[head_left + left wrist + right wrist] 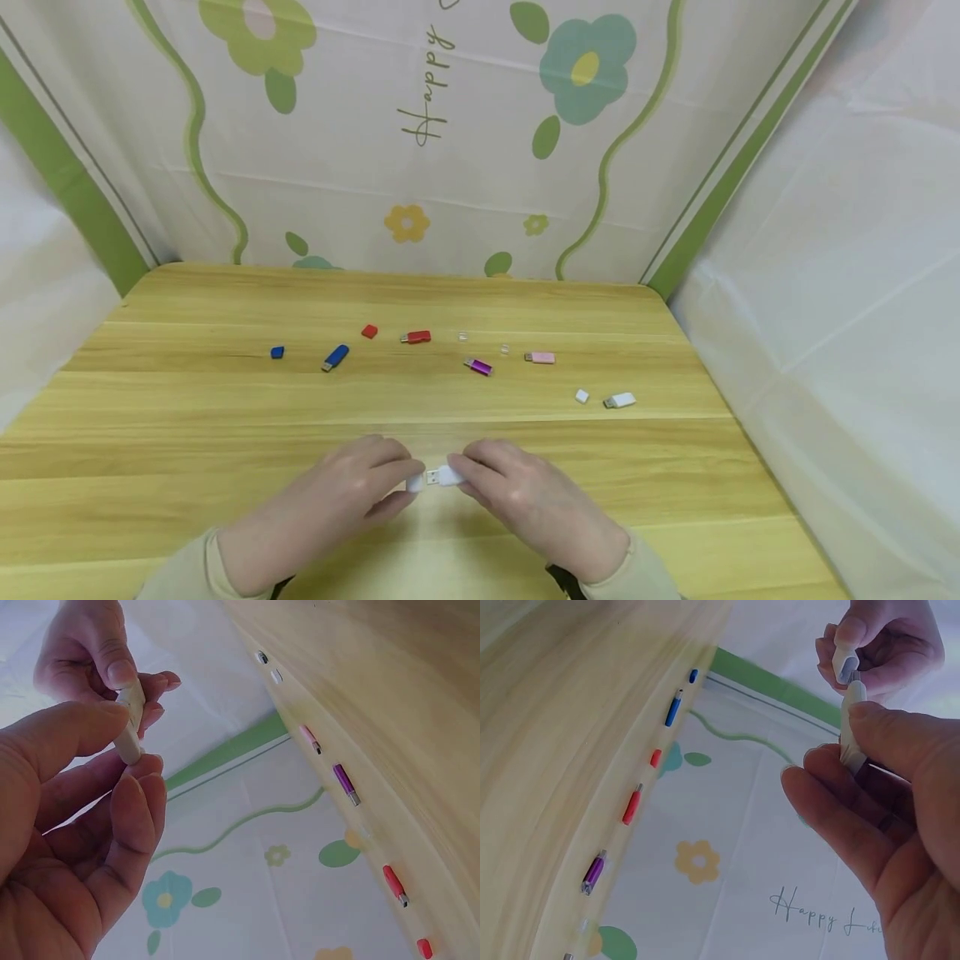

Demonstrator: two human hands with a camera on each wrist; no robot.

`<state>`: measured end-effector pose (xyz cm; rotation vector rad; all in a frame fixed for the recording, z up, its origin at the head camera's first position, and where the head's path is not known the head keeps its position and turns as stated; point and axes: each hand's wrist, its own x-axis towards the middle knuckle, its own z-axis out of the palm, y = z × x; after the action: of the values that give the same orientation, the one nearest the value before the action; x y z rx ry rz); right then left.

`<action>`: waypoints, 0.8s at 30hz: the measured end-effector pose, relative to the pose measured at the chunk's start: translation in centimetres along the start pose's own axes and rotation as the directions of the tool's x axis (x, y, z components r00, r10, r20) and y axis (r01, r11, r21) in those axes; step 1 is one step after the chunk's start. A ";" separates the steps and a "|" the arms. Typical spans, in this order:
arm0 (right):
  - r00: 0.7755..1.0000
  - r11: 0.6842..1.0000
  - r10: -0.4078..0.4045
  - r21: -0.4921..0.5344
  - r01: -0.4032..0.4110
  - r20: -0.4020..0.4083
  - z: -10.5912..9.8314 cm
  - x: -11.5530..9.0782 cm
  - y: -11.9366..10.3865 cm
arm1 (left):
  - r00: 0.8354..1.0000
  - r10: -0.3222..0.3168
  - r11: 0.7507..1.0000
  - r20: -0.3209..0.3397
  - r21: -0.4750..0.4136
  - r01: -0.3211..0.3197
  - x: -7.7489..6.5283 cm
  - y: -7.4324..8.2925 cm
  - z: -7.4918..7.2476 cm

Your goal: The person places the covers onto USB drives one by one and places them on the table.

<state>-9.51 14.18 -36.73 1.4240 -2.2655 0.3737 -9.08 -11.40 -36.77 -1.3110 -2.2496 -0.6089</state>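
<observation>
Over the front middle of the table, my left hand [360, 483] pinches a white USB stick cap [415, 482] between thumb and fingers. Facing it, my right hand [525, 500] pinches a white USB stick [452, 476] by its body, with the metal plug pointing left at the cap. In the head view a small gap shows between plug and cap. The right wrist view shows the cap's hollow mouth [847, 669] close to the plug, above the stick's white body [853, 712]. In the left wrist view the two white pieces overlap, so the gap is hidden.
Farther back lie a blue stick [336, 357] and blue cap [277, 352], a red stick [416, 337] and red cap [370, 332], a purple stick [478, 367], a pink stick [540, 357], two clear caps [505, 350], another white stick [620, 401] and its cap [582, 396].
</observation>
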 end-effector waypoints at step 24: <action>0.999 0.999 0.044 0.006 -0.044 -0.017 -0.1 0.2 -0.1 | 0.999 -0.032 0.999 -0.013 0.000 0.032 0.4 0.1 0.2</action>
<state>-9.47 14.05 -36.57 1.3706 -2.2869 0.4045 -9.19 -11.01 -36.68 -1.2694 -2.2643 -0.6263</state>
